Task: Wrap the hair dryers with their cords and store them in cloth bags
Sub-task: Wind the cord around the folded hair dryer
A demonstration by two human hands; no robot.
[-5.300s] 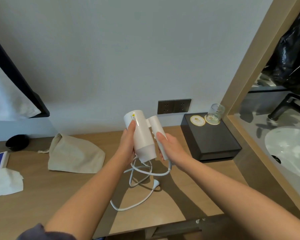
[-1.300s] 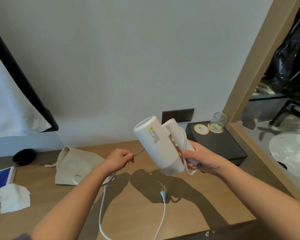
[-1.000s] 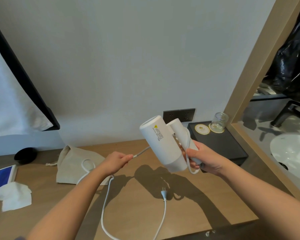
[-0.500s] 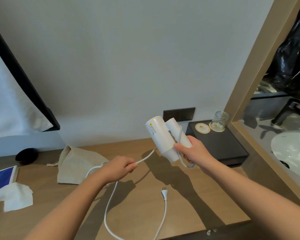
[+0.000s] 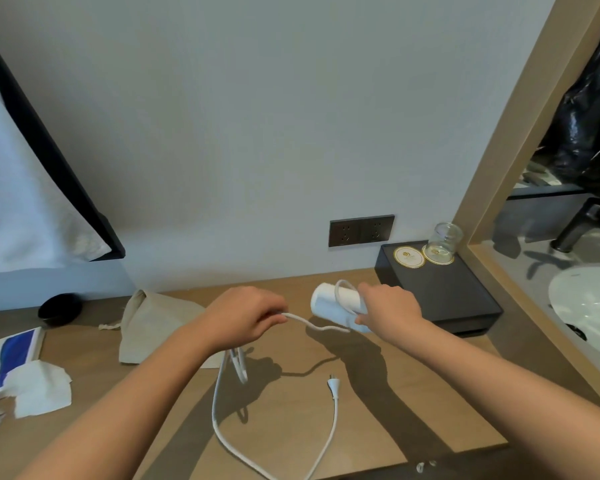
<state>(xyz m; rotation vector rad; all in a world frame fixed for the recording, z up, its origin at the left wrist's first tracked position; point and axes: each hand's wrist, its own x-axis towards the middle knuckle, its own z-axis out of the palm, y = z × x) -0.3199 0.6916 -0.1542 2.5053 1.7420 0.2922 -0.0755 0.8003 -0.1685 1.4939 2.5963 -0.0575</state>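
White hair dryer (image 5: 333,304) is held above the wooden desk (image 5: 378,427), right of centre, just left of a black box (image 5: 444,296); its barrel is pointed left and slightly far. It is gripped by the right hand (image 5: 390,310), fingers curled round the right part of the body; the handle is mostly hidden by that hand. One turn of white cord (image 5: 219,410) is seen looped round the barrel. From the dryer the cord is stretched left to the left hand (image 5: 243,315), where it is pinched between curled fingers and thumb. Hands are kept apart, the cord taut-ish between them. Below the left hand a short loop is hung, then the cord is laid on the desk in a long curve toward the near edge and back up to the plug (image 5: 333,382), which is lying flat near the desk centre, prongs pointed far. A beige cloth bag (image 5: 153,323) is laid flat on the desk left of the left hand, partly hidden by the forearm. On the black box two round coasters (image 5: 408,257) are set, a glass (image 5: 444,237) standing on the right one. A dark wall socket (image 5: 361,230) is mounted behind. At far left a black round item (image 5: 59,308), a blue booklet (image 5: 11,355) and white tissue (image 5: 40,388) are noted. A sink (image 5: 589,306) is seen at right.
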